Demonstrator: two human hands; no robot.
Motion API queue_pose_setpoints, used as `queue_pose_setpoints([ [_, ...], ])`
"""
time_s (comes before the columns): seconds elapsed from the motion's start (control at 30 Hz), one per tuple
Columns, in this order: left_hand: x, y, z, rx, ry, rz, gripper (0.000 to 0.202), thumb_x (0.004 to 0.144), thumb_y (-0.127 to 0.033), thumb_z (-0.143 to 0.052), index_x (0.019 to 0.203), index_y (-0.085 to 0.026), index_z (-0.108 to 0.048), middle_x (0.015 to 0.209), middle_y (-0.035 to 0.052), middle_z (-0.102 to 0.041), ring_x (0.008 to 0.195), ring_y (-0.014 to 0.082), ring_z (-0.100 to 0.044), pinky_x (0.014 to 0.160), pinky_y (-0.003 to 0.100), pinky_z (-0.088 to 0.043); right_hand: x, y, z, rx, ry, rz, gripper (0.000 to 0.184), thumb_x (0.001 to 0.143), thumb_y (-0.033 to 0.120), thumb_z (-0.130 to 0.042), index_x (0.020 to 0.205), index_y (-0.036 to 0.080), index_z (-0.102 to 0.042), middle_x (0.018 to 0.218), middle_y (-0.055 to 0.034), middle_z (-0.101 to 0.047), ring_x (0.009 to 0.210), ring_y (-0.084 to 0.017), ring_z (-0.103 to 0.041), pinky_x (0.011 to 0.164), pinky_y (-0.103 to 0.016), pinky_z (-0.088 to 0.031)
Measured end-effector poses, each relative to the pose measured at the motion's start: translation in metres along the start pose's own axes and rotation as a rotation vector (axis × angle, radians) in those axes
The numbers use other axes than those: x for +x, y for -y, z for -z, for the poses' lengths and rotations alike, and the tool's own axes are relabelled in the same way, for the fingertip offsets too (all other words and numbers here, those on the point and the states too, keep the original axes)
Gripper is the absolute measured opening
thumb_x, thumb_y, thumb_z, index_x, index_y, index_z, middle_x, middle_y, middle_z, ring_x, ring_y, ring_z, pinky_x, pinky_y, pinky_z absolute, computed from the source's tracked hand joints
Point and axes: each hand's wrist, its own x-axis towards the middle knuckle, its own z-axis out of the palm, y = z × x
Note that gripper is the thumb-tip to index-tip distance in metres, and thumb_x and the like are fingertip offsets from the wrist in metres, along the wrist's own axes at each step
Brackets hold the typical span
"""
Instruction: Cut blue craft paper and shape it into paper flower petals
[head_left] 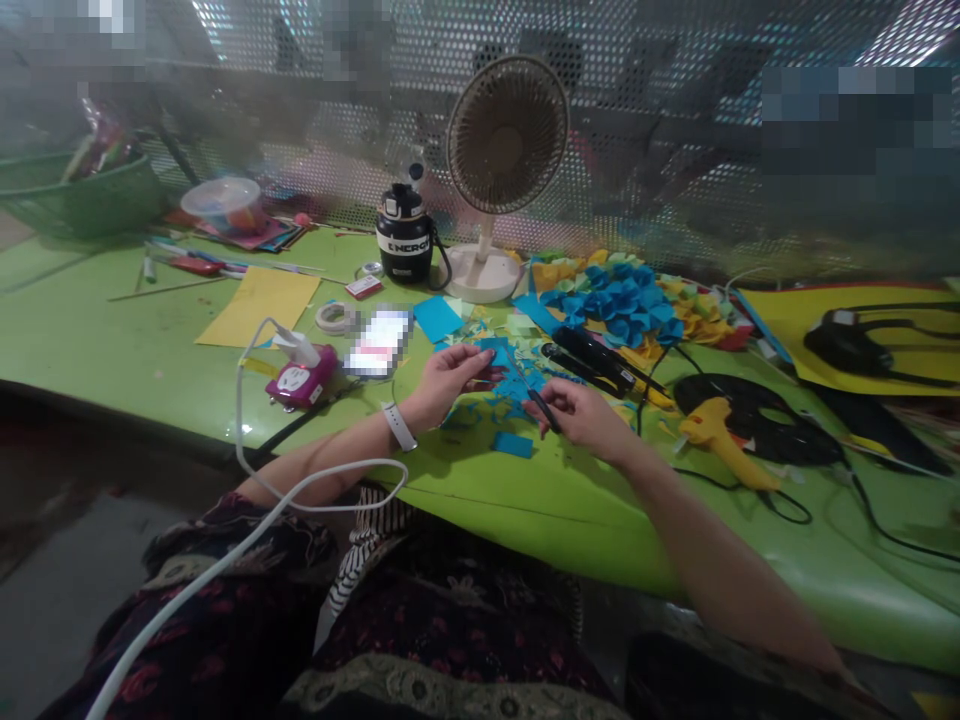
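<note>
On my feed, the nearest thing is a white cable (322,492) looped across the left forearm (330,455), just below a white watch strap (399,427). Over the green table (525,525), the left hand (448,380) pinches a piece of blue paper (493,346), and the right hand (577,415) is closed on a slim black cutting tool (538,400), probably small scissors, though I can't confirm the blades. The hands are apart but close, with blue paper scraps (487,410) scattered beneath them.

Toward the desk fan (506,135), which is my landmark, a pink socket adapter (301,375) sits well left of its base, and a yellow glue gun (720,435) lies to its right and nearer me. Blue folded paper pieces (619,305) are just right of the base, and a black insulated bottle (403,235) stands just left of it.

My worry is the blade so near the left fingers: one slip could nick them. A tug on the cable could also drag the adapter, and moving air from the fan, if it runs, could scatter the scraps. The bottle reads "ENERG", with the rest hidden; nothing else is legible.
</note>
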Motion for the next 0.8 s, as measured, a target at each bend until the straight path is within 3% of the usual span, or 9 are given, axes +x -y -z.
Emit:
queue_pose_setpoints([
  [0.33,-0.0014,0.0028,0.0006,0.070,0.091,0.016,0.038,0.070,-0.037,-0.087,0.083,-0.013,-0.061,0.072,0.0022,-0.073,0.069,0.0154,-0.074,0.070,0.027,-0.058,0.0024,-0.0028,0.0044,-0.047,0.028,0.019,0.056,0.065,0.072,-0.073,0.071,0.022,-0.052,0.059,0.0028,-0.055,0.055,-0.012,-0.046,0.051,-0.026,-0.034],
  [0.8,0.0005,-0.0010,0.0040,0.066,0.052,0.014,0.034,0.073,-0.038,-0.085,0.085,-0.013,-0.065,0.076,0.0013,-0.071,0.073,0.0148,-0.074,0.069,0.026,-0.058,0.0007,0.0012,0.0040,-0.001,0.018,0.015,0.055,0.065,0.074,-0.072,0.069,0.024,-0.050,0.057,0.0014,-0.061,0.054,-0.015,-0.055,0.054,-0.029,-0.042],
])
